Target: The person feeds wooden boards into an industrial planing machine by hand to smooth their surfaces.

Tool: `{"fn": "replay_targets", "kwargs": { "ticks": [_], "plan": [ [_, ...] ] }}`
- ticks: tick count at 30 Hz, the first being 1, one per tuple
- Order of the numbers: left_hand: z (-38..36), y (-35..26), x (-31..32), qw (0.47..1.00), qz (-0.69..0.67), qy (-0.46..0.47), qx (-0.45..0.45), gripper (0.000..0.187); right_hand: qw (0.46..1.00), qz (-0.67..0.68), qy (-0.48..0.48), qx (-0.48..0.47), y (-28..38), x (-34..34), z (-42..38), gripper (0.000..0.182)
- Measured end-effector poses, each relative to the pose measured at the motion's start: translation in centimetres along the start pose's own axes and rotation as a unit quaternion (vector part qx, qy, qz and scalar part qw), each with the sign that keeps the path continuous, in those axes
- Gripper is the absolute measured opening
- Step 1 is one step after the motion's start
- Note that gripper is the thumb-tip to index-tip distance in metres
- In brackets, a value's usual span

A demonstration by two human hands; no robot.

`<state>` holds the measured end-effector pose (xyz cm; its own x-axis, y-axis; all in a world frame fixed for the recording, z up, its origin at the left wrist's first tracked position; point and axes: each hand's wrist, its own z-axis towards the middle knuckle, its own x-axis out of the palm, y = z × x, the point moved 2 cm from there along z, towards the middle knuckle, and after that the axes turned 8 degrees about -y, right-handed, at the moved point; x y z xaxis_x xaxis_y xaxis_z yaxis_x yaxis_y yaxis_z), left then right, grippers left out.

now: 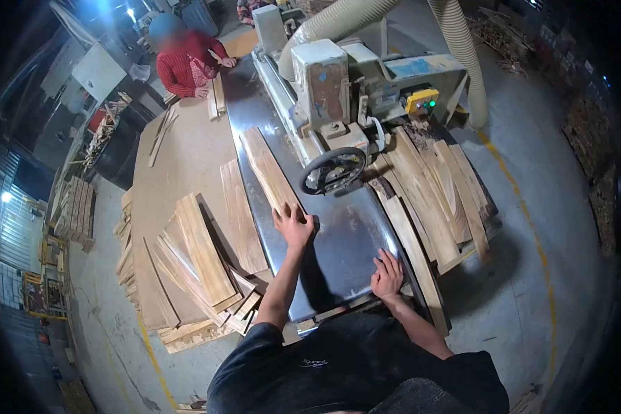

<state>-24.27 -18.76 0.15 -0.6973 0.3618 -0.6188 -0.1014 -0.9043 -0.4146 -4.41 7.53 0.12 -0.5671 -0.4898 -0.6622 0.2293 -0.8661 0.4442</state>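
My left hand (294, 226) lies over the near end of a long pale wooden board (269, 172), its fingers and thumb spread across the board's width and gripping it. The board lies lengthwise on the dark, shiny metal table (345, 255) of a woodworking machine (331, 90). My right hand (388, 276) rests on the same metal near its right edge, fingers apart and slightly bent, with nothing in them. Just right of it runs a narrow wooden strip (414, 255). A black handwheel (332, 171) stands beyond my hands, right of the board.
Several boards (201, 252) and strips lie on the brown side table (179, 152) at left. More planks (428, 193) are stacked on the right. A co-worker in a red top (186, 65) stands at the table's far end. A ribbed hose (462, 62) hangs beside the machine.
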Motion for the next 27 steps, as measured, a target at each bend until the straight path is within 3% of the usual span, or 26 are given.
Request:
{"fn": "replay_targets", "kwargs": {
  "ticks": [27],
  "plan": [
    [-0.06,-0.1,-0.03,0.999,0.019,0.036,-0.013,0.051,1.0,-0.006,0.01,0.002,0.35,0.03,0.13,0.032]
  ]
}}
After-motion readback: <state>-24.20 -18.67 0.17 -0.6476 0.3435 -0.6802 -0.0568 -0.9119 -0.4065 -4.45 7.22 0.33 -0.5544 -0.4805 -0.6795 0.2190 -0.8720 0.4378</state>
